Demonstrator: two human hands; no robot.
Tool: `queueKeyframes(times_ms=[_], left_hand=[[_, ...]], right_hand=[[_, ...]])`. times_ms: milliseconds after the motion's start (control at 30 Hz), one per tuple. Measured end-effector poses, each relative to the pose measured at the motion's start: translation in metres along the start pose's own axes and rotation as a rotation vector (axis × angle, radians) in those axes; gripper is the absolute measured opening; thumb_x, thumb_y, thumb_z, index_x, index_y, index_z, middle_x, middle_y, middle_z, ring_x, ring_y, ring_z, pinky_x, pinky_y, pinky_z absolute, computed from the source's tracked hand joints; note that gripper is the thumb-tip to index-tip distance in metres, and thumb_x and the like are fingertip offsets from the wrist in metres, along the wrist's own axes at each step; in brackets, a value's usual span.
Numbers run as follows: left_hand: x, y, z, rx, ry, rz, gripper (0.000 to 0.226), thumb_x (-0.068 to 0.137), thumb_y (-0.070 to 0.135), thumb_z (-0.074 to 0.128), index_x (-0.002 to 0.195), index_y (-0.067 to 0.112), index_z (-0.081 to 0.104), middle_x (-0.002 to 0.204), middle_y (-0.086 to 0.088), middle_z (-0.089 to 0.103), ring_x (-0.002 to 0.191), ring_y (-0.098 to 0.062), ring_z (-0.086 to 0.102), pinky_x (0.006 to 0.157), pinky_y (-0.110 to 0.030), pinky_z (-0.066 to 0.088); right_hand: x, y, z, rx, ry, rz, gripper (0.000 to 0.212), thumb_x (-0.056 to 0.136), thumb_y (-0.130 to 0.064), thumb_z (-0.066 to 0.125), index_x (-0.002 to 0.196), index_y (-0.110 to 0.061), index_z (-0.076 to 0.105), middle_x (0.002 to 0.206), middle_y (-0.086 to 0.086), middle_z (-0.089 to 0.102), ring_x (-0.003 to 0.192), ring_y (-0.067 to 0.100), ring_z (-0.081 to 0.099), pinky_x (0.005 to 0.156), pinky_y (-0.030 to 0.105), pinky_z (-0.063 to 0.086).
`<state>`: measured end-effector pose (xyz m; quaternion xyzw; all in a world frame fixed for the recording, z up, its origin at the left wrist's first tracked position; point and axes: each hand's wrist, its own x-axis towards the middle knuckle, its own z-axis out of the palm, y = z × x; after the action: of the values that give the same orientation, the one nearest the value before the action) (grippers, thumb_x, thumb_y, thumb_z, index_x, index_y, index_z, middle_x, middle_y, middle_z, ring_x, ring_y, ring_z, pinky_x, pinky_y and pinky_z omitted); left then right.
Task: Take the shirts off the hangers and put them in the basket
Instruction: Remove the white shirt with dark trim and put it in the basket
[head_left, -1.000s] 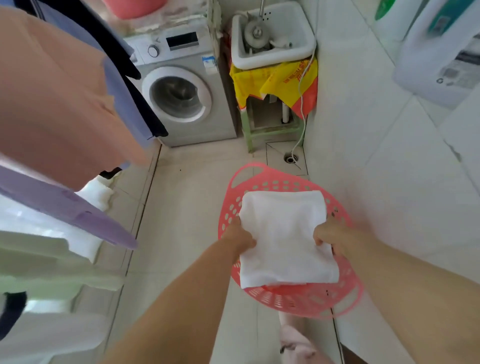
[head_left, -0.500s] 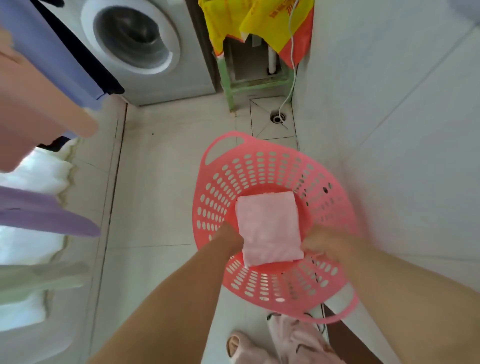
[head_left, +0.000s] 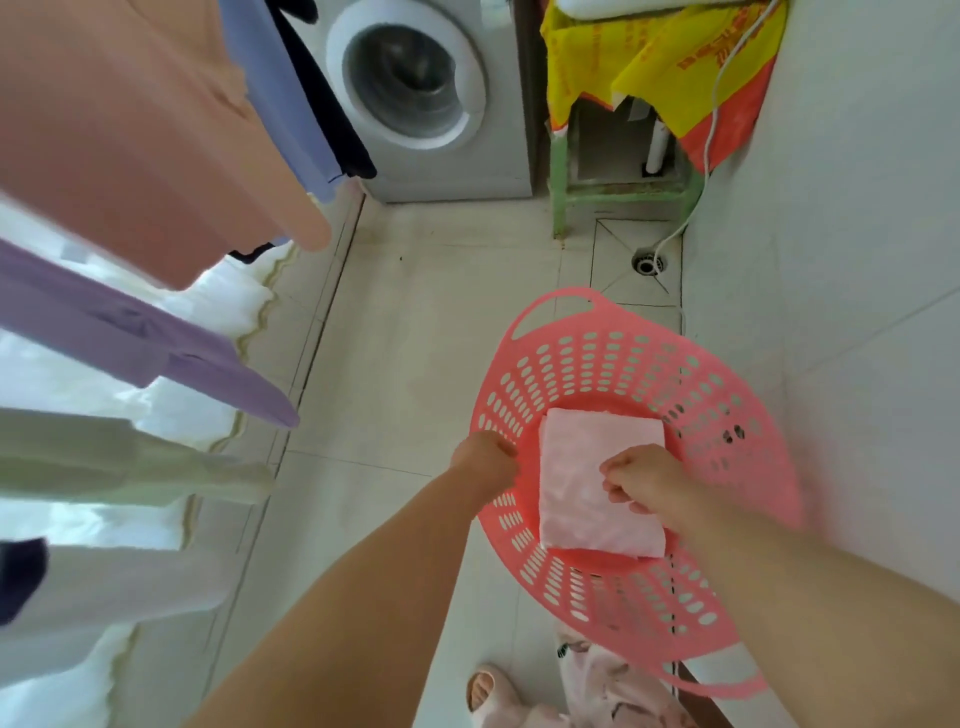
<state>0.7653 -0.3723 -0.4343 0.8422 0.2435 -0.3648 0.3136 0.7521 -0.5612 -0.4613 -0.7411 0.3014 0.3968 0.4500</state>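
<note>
A pink perforated basket (head_left: 587, 358) stands on the tiled floor by the right wall. A folded white shirt (head_left: 576, 467), tinted pink, lies flat on the basket's bottom. My right hand (head_left: 641, 483) is over the shirt's right edge and its curled fingers hold that edge. My left hand (head_left: 485, 460) hovers at the basket's left rim, loosely curled, just clear of the shirt and holding nothing. Several shirts hang along the left: a peach one (head_left: 135, 140), a blue one (head_left: 270, 88), a purple one (head_left: 135, 338) and a pale green one (head_left: 119, 457).
A front-loading washing machine (head_left: 421, 88) stands at the far end. Beside it is a green stand (head_left: 618, 192) draped with yellow and red plastic. A floor drain (head_left: 647, 265) lies beyond the basket. My slippered feet (head_left: 493, 691) are at the bottom edge.
The shirt went down from above the rim to the basket's bottom. My left hand then came off it and drew back to the left rim.
</note>
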Motion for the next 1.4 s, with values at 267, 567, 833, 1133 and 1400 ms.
queueKeyframes(times_ms=[267, 567, 833, 1133, 1400], left_hand=[[-0.037, -0.053, -0.059, -0.304, 0.156, -0.073, 0.020, 0.087, 0.002, 0.050, 0.076, 0.016, 0.060, 0.072, 0.000, 0.064, 0.066, -0.015, 0.061, 0.057, -0.021, 0.045], [-0.100, -0.135, -0.116, -0.429, 0.227, -0.091, 0.013, 0.089, 0.002, 0.052, 0.088, 0.011, 0.061, 0.070, 0.001, 0.061, 0.058, -0.008, 0.057, 0.048, -0.016, 0.043], [-0.161, -0.218, -0.152, -0.484, 0.306, -0.109, 0.011, 0.092, 0.008, 0.049, 0.085, 0.012, 0.057, 0.088, -0.004, 0.066, 0.066, -0.012, 0.059, 0.053, -0.019, 0.043], [-0.234, -0.312, -0.227, -0.491, 0.501, -0.119, 0.012, 0.091, 0.008, 0.049, 0.090, 0.010, 0.061, 0.087, -0.004, 0.067, 0.072, -0.017, 0.062, 0.061, -0.026, 0.048], [-0.292, -0.359, -0.302, -0.446, 0.746, -0.061, 0.020, 0.095, 0.014, 0.052, 0.105, 0.004, 0.066, 0.104, -0.011, 0.072, 0.089, -0.021, 0.069, 0.076, -0.030, 0.055]], right_hand=[[-0.022, -0.063, 0.065, -0.187, -0.078, -0.198, 0.022, 0.087, -0.009, 0.051, 0.067, -0.011, 0.061, 0.080, 0.012, 0.067, 0.077, 0.026, 0.063, 0.076, 0.037, 0.051], [-0.085, -0.100, 0.156, -0.238, -0.155, -0.369, 0.020, 0.088, -0.006, 0.055, 0.071, -0.015, 0.057, 0.062, 0.004, 0.058, 0.053, 0.016, 0.053, 0.047, 0.019, 0.033], [-0.167, -0.116, 0.237, -0.303, -0.208, -0.537, 0.014, 0.089, -0.009, 0.053, 0.078, -0.015, 0.059, 0.069, 0.002, 0.061, 0.057, 0.013, 0.056, 0.054, 0.021, 0.038], [-0.274, -0.166, 0.318, -0.208, 0.001, -1.076, 0.010, 0.089, -0.026, 0.054, 0.083, -0.026, 0.062, 0.090, -0.004, 0.067, 0.081, 0.017, 0.064, 0.078, 0.034, 0.053], [-0.385, -0.219, 0.368, -0.180, 0.364, -1.552, 0.017, 0.088, -0.023, 0.055, 0.102, -0.019, 0.064, 0.101, 0.003, 0.059, 0.097, 0.023, 0.055, 0.082, 0.039, 0.048]])
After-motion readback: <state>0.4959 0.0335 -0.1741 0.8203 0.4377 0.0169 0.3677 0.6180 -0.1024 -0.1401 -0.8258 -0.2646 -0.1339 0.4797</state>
